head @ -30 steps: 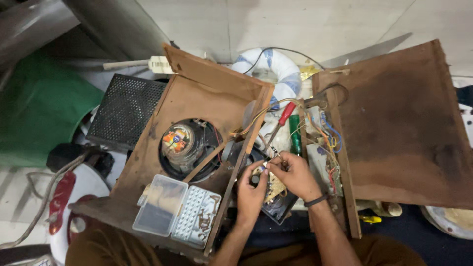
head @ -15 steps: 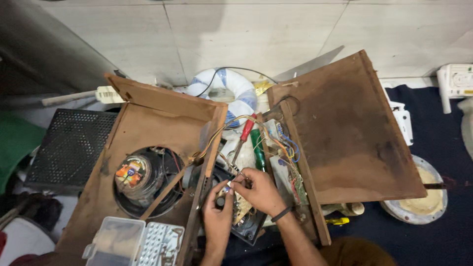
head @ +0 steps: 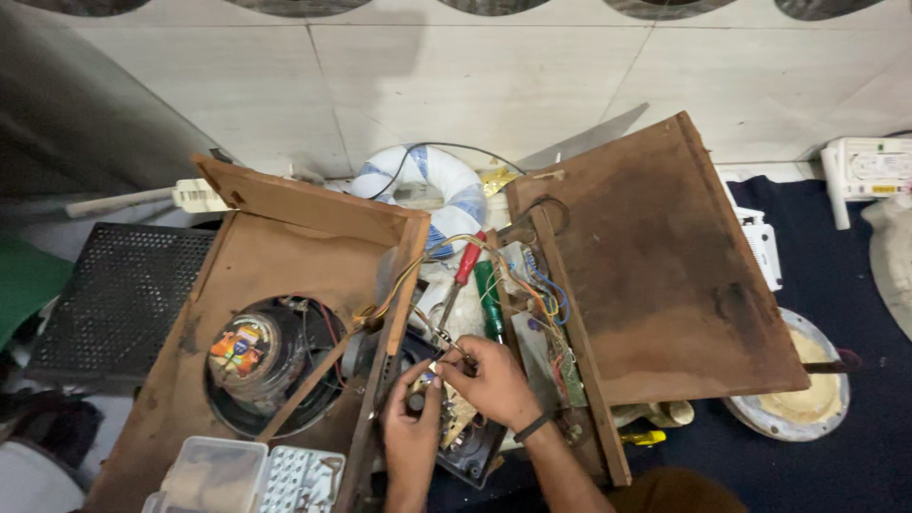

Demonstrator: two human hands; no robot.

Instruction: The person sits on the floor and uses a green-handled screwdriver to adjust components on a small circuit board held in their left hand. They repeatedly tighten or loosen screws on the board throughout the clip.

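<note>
My left hand point(head: 411, 432) and my right hand point(head: 489, 380) meet over a small circuit board point(head: 456, 418) lying between two wooden cabinet halves. Both pinch a small part and thin wires at the board's top edge. The left half of the wooden box point(head: 285, 285) holds a round speaker point(head: 252, 356) with a colourful magnet label. The right wooden panel point(head: 665, 266) leans open, with coloured wiring point(head: 532, 285) along its inner edge. A red-handled screwdriver point(head: 465, 261) and a green-handled one point(head: 489, 299) lie just above my hands.
A clear plastic parts box point(head: 242, 475) sits on the speaker cabinet's near corner. A black mesh grille point(head: 114, 294) lies at left, a white-and-blue ring point(head: 437, 185) behind, a white power strip point(head: 869, 171) and a round dish point(head: 803, 399) on dark cloth at right.
The view has tilted up and shifted, so the floor tiles and right-side items now show. My hands stay together on the board, still working the same small part.
</note>
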